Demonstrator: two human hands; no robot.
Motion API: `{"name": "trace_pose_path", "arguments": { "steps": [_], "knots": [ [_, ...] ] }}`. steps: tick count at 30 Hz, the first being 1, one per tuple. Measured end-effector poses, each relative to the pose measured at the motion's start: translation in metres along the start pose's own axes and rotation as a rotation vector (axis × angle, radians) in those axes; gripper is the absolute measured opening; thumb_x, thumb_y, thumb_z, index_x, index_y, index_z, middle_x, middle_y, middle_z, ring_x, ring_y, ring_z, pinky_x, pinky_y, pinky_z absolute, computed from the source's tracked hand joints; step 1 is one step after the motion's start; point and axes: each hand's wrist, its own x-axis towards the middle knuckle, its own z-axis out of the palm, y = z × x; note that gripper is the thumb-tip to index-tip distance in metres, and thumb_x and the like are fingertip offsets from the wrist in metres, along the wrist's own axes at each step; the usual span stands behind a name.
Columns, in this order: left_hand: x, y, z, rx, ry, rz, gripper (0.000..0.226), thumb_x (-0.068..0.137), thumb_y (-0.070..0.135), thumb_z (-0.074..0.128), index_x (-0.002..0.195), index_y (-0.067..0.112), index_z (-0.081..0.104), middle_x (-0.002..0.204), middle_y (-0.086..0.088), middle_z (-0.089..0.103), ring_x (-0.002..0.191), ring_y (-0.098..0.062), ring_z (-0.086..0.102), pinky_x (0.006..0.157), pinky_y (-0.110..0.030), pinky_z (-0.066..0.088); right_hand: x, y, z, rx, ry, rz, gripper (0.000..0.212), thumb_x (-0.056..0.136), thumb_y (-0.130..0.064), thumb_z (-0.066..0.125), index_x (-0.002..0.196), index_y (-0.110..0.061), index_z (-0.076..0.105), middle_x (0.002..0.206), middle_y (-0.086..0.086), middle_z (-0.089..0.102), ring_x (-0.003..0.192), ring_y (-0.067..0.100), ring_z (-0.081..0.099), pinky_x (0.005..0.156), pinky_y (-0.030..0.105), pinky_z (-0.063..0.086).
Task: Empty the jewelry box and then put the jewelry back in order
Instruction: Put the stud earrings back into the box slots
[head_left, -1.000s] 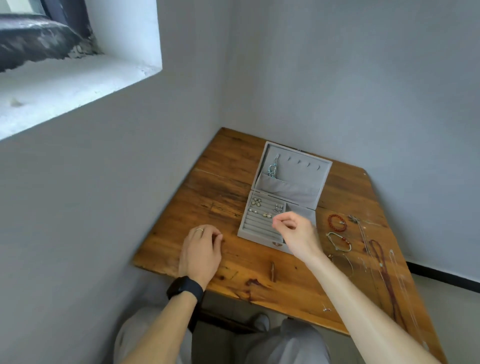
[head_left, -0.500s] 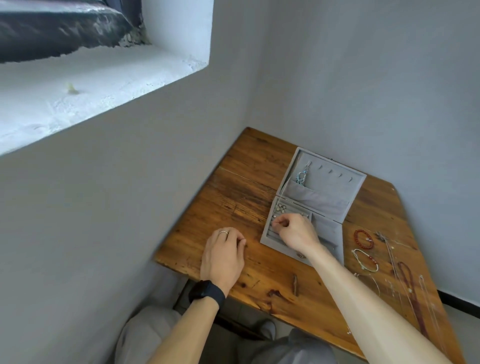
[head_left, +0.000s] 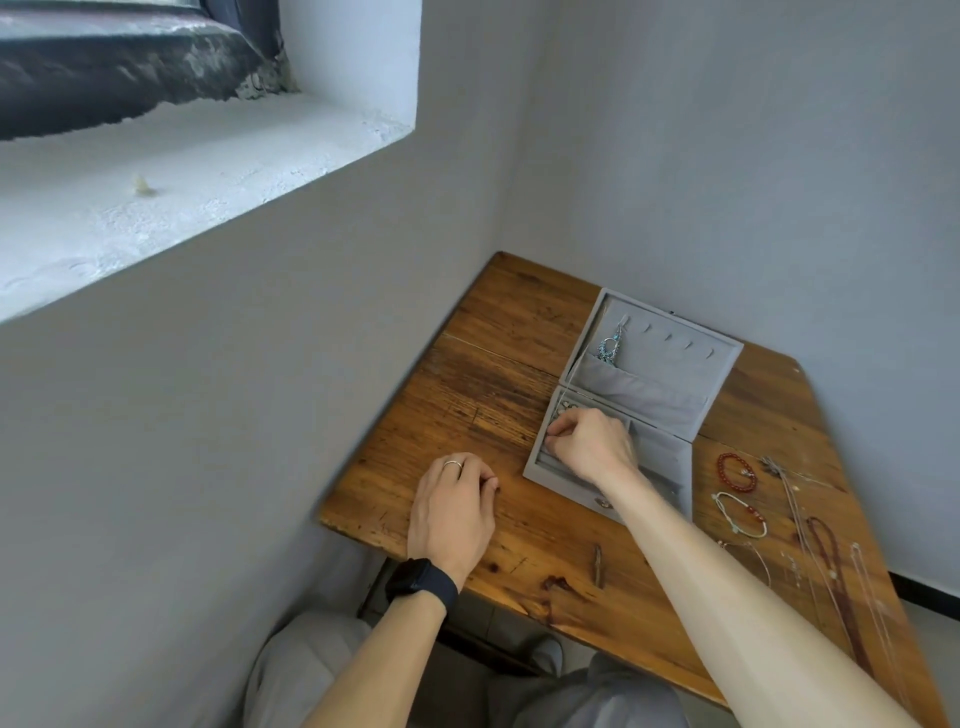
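**Right grip (head_left: 592, 441) down in the open box (head_left: 537, 470), left grip (head_left: 452, 506) idle**

A wooden surface (head_left: 493, 364) fills the corner below a white sill (head_left: 156, 208). The grey box lies open on it, right of centre, with its lid (head_left: 675, 358) swung back on the far side. The right grip is over the left part of the box's near half. Its fingers are curled with the tips down on the ring rows; whether they pinch a piece cannot be told. The left grip rests knuckles-up on the surface just left of the box, not touching it. It is released, its fingers loosely curled and holding nothing. It has a black watch (head_left: 421, 582) on the wrist and a ring (head_left: 453, 464) on one finger.

Long necklaces (head_left: 831, 561) lie stretched along the right side of the surface. Between them and the box lies a red bracelet (head_left: 736, 472), with a white bracelet (head_left: 740, 514) just nearer. A blue-and-silver piece (head_left: 610, 347) hangs at the left end of the lid. A few small earrings (head_left: 563, 410) sit at the far end of the ring rows, just beyond the right fingertips.
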Motion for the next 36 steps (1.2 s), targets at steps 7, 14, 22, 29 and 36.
{"name": "trace_pose_path", "arguments": {
  "steps": [7, 14, 22, 29, 36],
  "knots": [
    [0.000, 0.004, -0.004, 0.011, -0.038, -0.009, 0.002, 0.093, 0.020, 0.067, 0.093, 0.019, 0.069, 0.102, 0.002, 0.065, 0.097, -0.017, 0.058, 0.085, -0.031, 0.047, 0.009, -0.011, -0.010, -0.028, -0.088, 0.048, 0.010, 0.088, -0.028, 0.065, 0.088, -0.026, 0.075, 0.099, -0.001, 0.073, 0.095, 0.022, 0.066, 0.082, 0.034, 0.057],
    [0.003, 0.007, -0.009, 0.010, -0.104, -0.031, 0.007, 0.097, 0.025, 0.061, 0.099, 0.022, 0.067, 0.108, 0.006, 0.063, 0.104, -0.013, 0.054, 0.091, -0.026, 0.042, 0.000, -0.005, -0.014, -0.007, -0.121, -0.004, 0.008, 0.086, -0.029, 0.071, 0.090, -0.028, 0.078, 0.105, -0.004, 0.074, 0.102, 0.019, 0.067, 0.090, 0.035, 0.056],
    [0.017, 0.001, -0.017, -0.237, -0.177, -0.150, 0.006, 0.095, 0.031, 0.064, 0.095, 0.035, 0.068, 0.104, 0.019, 0.062, 0.105, -0.004, 0.054, 0.088, -0.022, 0.040, -0.064, 0.063, -0.015, 0.105, 0.293, -0.133, 0.021, 0.096, -0.037, 0.060, 0.110, -0.029, 0.073, 0.105, -0.010, 0.072, 0.084, 0.006, 0.056, 0.067, 0.021, 0.042],
    [0.071, 0.043, -0.013, -0.216, -0.454, 0.013, 0.004, 0.094, 0.033, 0.067, 0.094, 0.037, 0.068, 0.109, 0.013, 0.061, 0.101, -0.001, 0.052, 0.085, -0.017, 0.037, -0.104, 0.121, 0.007, -0.208, 0.157, -0.024, 0.068, 0.102, -0.059, 0.015, 0.158, -0.022, 0.026, 0.167, -0.007, 0.014, 0.155, 0.011, -0.001, 0.123, 0.046, -0.001],
    [0.095, 0.071, 0.009, 0.099, -0.637, 0.068, 0.006, 0.096, 0.031, 0.061, 0.093, 0.029, 0.067, 0.117, -0.003, 0.059, 0.094, -0.015, 0.059, 0.076, -0.025, 0.045, -0.105, 0.132, 0.011, -0.183, 0.063, -0.063, 0.070, 0.101, -0.060, 0.003, 0.160, -0.023, -0.002, 0.165, -0.010, -0.013, 0.147, 0.009, -0.029, 0.115, 0.050, -0.023]
  ]
}}
